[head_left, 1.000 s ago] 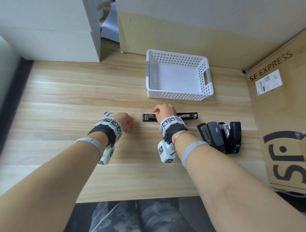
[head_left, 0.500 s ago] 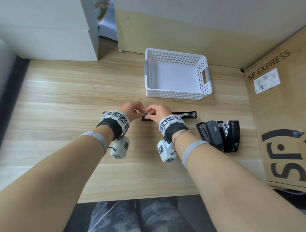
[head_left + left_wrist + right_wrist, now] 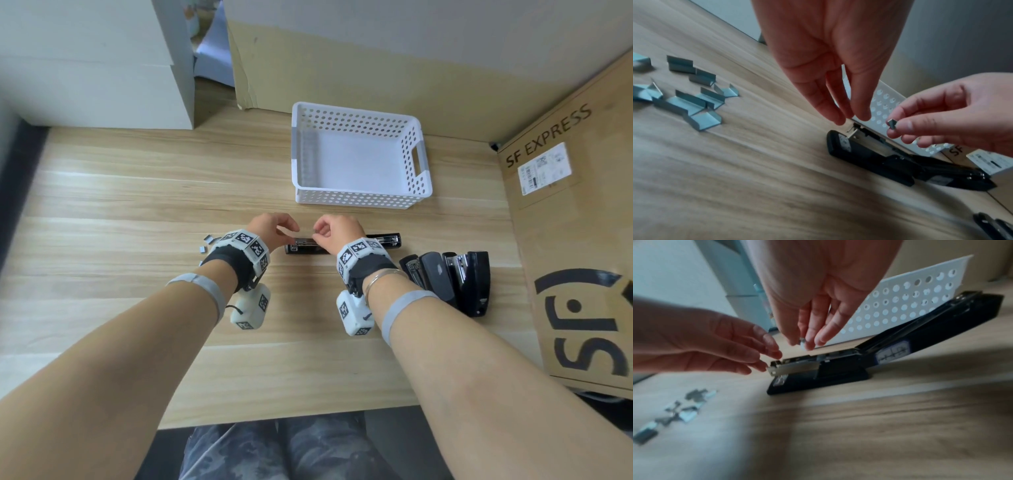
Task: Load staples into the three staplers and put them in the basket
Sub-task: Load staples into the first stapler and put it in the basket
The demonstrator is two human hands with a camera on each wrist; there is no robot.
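Pinching a short staple strip (image 3: 892, 124), the right hand (image 3: 337, 231) should lower it level into the open stapler (image 3: 342, 244) at center frame on the counter (image 3: 137, 205); the left hand (image 3: 270, 228) hovers, fingers loose, holding nothing. Beyond, the basket (image 3: 359, 200) waits. At right, a carton (image 3: 582, 240) reads "SF EXPRESS".
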